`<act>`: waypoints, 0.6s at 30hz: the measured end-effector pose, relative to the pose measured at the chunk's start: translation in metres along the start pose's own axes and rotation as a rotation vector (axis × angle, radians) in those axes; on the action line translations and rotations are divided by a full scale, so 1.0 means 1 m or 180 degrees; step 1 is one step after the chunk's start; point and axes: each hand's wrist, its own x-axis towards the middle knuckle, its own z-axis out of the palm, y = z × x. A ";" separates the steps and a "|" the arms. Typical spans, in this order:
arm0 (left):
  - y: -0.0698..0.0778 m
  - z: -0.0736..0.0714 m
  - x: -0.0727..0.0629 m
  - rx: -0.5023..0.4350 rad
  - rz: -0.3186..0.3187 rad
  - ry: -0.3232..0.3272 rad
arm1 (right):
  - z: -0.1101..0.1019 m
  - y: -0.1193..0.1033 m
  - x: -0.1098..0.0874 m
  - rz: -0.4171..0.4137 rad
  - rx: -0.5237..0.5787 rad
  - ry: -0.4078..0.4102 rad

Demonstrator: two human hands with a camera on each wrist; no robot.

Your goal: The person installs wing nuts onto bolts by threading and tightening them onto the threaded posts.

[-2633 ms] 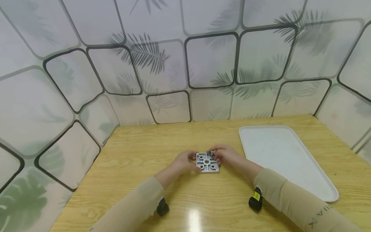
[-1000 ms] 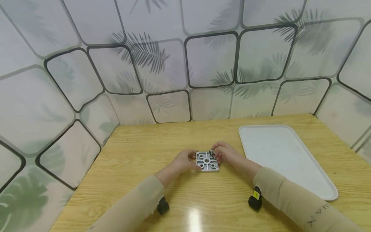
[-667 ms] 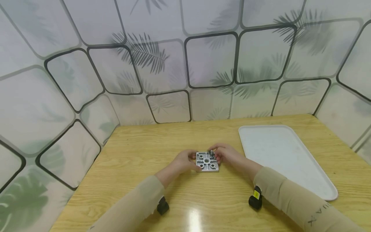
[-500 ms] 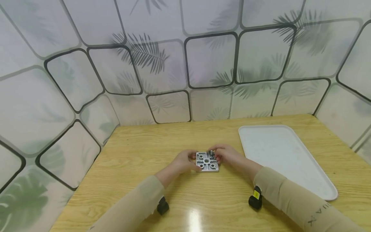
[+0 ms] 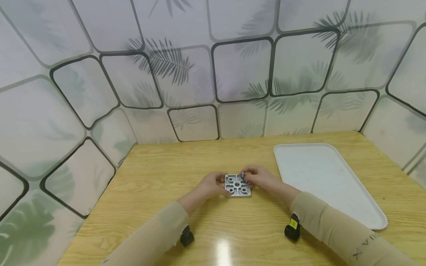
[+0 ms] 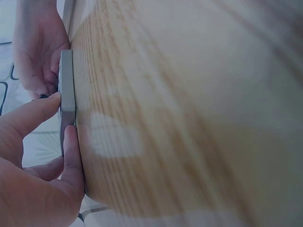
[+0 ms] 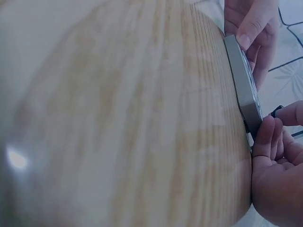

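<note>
Plate [image 5: 237, 186], one, pale metal, square, ribbed face up, ringed holes at centre and corners; low over the table [image 5: 173, 162], near its middle, between the two hands, its underside too hidden to tell whether it sits flush. Pin [image 5: 243, 176], one, small, roughly upright, at the plate's far right corner; depth of seating, if any, cannot be told. Left hand [image 5: 212, 184], gripping the plate by its left edge, thumb at the near left corner, fingers along the far part of that side. Right hand [image 5: 261, 177], pinching the pin between thumb and finger, its lower fingers against the plate's right side. Tray [image 5: 327, 184], white, right of the plate and well apart from it. Step in hand, as judged: fitting or turning the pin at that corner. Handling notes: left hand best kept firm and low, so that the plate neither tips nor swivels; pin best held square to the face, over the middle of its hole; fingertips to turn lightly, with little downward push; at any binding, better to back off and realign than to force; lower right fingers to brace the edge without lifting it
</note>
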 end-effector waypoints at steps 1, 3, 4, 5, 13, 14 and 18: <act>0.000 0.000 0.000 -0.0005 0.0003 -0.0002 | 0.000 0.000 0.000 -0.0015 0.0003 0.0007; 0.000 0.000 0.000 -0.0008 0.0003 -0.0005 | 0.000 0.000 -0.001 -0.0031 -0.0034 0.0027; 0.000 0.000 0.000 -0.0013 0.0001 -0.0007 | 0.001 -0.001 -0.001 -0.0039 -0.0062 0.0036; 0.000 0.000 0.000 -0.0019 -0.0001 -0.0009 | 0.001 -0.001 -0.001 -0.0040 -0.0087 0.0048; 0.002 0.000 0.000 -0.0013 -0.0034 0.0003 | 0.003 -0.002 -0.002 -0.0032 -0.0154 0.0114; 0.002 0.000 0.000 -0.0015 -0.0034 0.0001 | 0.003 -0.001 -0.001 -0.0032 -0.0150 0.0123; 0.002 0.000 -0.001 -0.0030 -0.0032 -0.0002 | 0.003 0.002 0.001 -0.0089 -0.0110 0.0178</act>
